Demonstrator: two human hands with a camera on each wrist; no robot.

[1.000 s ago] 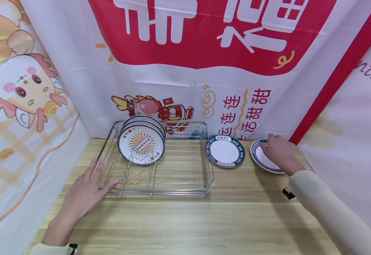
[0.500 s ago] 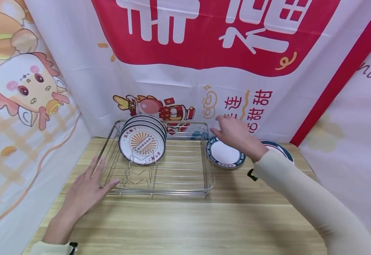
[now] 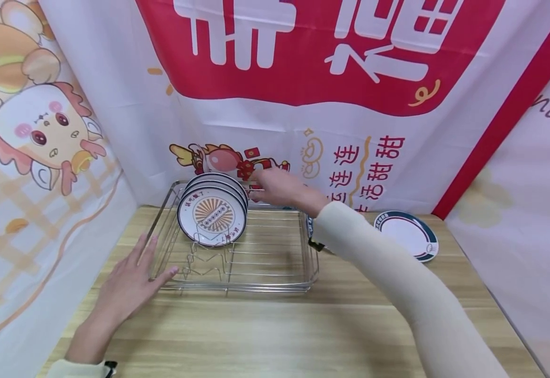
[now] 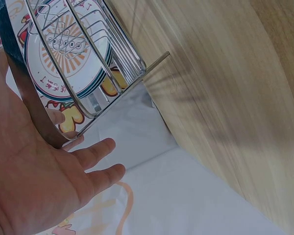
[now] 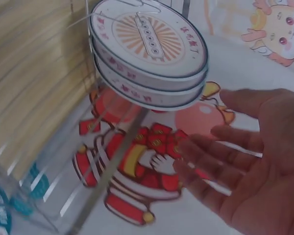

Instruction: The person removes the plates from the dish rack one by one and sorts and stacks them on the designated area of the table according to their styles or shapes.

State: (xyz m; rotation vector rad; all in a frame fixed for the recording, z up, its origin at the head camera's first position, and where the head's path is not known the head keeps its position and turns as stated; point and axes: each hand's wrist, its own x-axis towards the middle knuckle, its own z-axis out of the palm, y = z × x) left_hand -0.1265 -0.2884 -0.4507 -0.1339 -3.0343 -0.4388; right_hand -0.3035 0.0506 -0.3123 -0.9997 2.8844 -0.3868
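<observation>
Three white, dark-rimmed plates (image 3: 212, 218) stand on edge, one behind another, in the left part of a wire dish rack (image 3: 267, 286). My right hand (image 3: 282, 186) is over the rack's back rail, just right of these plates. In the right wrist view that hand (image 5: 250, 161) has its fingers spread and loosely bent, nothing in it, apart from the plates (image 5: 149, 36). My left hand (image 3: 126, 283) rests at the rack's front left corner. The left wrist view shows its palm (image 4: 34, 181) against the metal rim, fingers extended past the corner.
A green-rimmed plate (image 3: 403, 233) lies flat on the wooden table (image 3: 265, 336) at the right. Another green-rimmed plate beside the rack is mostly hidden by my right sleeve (image 3: 374, 257). A printed cloth (image 3: 256, 113) hangs right behind the rack.
My right hand has moved left from the far-right plate, over the middle plate, to the rack's back beside the standing plates. My left hand has stayed at the rack's corner.
</observation>
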